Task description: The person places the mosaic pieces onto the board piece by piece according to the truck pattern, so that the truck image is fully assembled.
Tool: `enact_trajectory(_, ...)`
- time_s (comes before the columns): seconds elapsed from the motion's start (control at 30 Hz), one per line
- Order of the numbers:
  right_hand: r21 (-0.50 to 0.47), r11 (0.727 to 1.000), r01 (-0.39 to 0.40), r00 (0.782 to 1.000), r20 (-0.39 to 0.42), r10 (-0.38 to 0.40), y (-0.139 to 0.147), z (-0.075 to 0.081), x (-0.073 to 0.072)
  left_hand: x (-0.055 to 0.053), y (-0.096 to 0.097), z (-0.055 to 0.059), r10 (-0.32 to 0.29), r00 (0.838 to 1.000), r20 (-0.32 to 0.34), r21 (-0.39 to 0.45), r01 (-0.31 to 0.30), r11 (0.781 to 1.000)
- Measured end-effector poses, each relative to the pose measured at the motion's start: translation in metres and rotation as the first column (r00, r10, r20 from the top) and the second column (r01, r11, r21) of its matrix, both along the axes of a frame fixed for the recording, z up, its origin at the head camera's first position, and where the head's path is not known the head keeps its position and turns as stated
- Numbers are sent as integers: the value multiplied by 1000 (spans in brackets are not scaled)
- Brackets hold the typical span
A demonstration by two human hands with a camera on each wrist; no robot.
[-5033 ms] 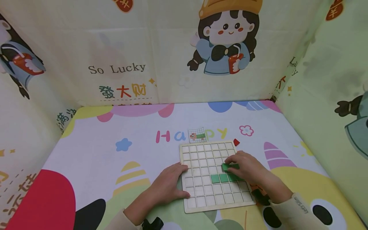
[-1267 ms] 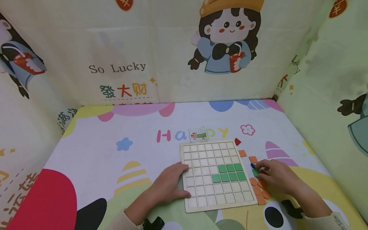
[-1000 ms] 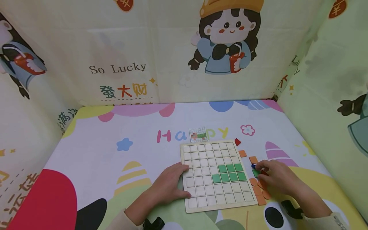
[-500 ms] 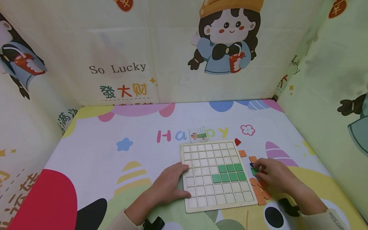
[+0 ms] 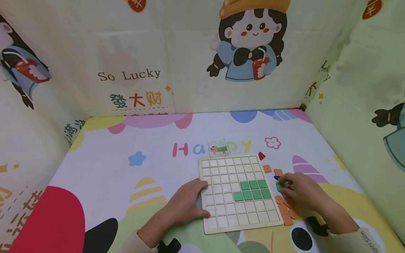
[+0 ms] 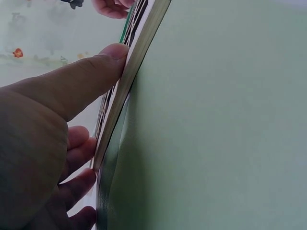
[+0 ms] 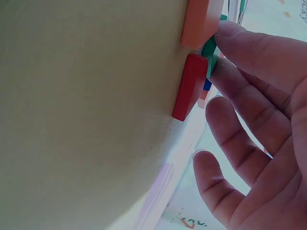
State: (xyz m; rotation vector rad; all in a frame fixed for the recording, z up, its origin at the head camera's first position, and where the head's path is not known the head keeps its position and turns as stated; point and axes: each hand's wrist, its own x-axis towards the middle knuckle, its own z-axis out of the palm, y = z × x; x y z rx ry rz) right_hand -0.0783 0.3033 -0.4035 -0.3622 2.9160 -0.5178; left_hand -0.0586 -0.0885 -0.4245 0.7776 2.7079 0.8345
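The backdrop [image 5: 186, 70] reads "So Lucky" above a surface [image 5: 107, 158] printed "Ha" and "py", bearing a gridded board [image 5: 227, 199]. The left hand [image 5: 185, 203] spreads its grip along the board's left edge; beyond the right edge, the grip of the right hand [image 5: 302, 191], fingers bent, pinches a green tile [image 5: 279, 187] beside a blue piece [image 5: 276, 177].

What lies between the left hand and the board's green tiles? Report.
Head view: only bare squares of the grid board separate the left hand from the green tiles.

Green tile [image 5: 279, 187] beside grid board [image 5: 223, 209]
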Motion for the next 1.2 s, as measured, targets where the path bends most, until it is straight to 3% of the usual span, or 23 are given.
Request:
enact_trajectory(0.27, 37, 999, -17, 1000, -19, 18, -3, 2, -1, 0, -1, 1, -13, 1000, -11, 11, 13, 1000)
enact_trajectory(0.7, -57, 998, -9, 999, -49, 6, -17, 13, 1, 0, -1, 0, -14, 1000, -13, 19, 14, 1000)
enact_trajectory(1.2, -99, 991, -87, 993, -88, 79, -56, 19, 0, 0, -2, 1, -15, 1000, -16, 17, 15, 1000)
